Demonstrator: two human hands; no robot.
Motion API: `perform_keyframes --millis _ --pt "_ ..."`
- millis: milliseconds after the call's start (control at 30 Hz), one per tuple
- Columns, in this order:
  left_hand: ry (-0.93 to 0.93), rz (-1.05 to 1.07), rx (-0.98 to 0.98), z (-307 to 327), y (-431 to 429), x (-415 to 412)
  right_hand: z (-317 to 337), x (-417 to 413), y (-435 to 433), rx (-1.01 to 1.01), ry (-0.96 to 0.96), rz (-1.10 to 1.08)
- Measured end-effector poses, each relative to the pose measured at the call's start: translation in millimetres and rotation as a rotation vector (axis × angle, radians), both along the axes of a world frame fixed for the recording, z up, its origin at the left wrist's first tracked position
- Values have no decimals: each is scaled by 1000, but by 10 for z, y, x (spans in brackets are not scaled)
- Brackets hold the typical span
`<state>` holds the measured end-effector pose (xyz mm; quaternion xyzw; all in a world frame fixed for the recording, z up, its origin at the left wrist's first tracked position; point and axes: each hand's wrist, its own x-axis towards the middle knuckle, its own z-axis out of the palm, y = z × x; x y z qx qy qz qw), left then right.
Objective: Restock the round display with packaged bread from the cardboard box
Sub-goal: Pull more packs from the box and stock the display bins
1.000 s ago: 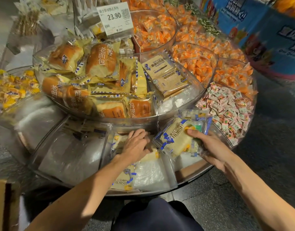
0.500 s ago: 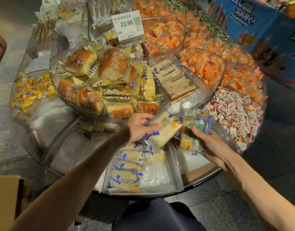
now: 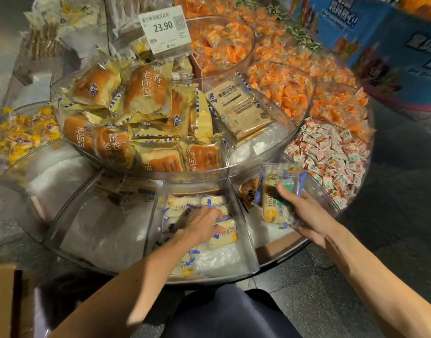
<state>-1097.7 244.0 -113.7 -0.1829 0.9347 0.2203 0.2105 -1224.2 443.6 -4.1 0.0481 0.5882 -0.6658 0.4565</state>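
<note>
Clear plastic walls divide the round display [image 3: 234, 276] into wedge-shaped compartments around a raised middle bowl. The front compartment [image 3: 221, 262], directly before the person, contains several pale bread packets [image 3: 224, 236] with blue and yellow print, which lie flat on a white liner. The left hand [image 3: 202, 226] rests palm down on these packets, inside this compartment. Its fingers are blurred and partly hidden, so I cannot tell whether they hold a packet or only touch it.

The right hand [image 3: 307, 215] is above the next compartment to the right. It grips a small stack of packets [image 3: 275, 198] of the same bread, with the thumb on the front side and the fingers behind, and the stack stands nearly upright.

The middle bowl holds brown bread loaves [image 3: 146, 91] in yellow wrappers and some flat beige packets [image 3: 239, 106]. A price tag [image 3: 164, 29] with 23.90 stands behind them. Orange sweets [image 3: 282, 91] and pink and white sweets [image 3: 331, 154] fill the compartments on the right, and yellow sweets [image 3: 21, 135] one on the left. A corner of the cardboard box [image 3: 2, 301] shows at the lower left, on the floor near the display.
</note>
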Motion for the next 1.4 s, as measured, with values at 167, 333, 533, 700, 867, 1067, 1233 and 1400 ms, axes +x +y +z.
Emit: perform_keyframes --millis 167,333,533,700,867,1067,1233,1400 --pt "45 -19 -138 -123 74 6 -13 19 -1 -13 -18 11" --pt "133 -64 -234 -208 59 43 -39 29 -22 -22 -63 18" --pt "407 395 316 299 16 -132 -23 4 -101 -121 -139 -20" --pt "610 287 466 851 43 -269 -39 2 -250 -65 -113 72" --pt "526 9 333 1062 -25 -307 -47 46 -408 -7 1 237" --pt "391 8 234 1015 -6 -188 -99 142 -472 29 24 303" --pt "282 97 488 1021 -38 -32 -154 146 -437 28 95 336" --pt "176 251 616 859 -91 198 -346 104 -381 130 104 255"
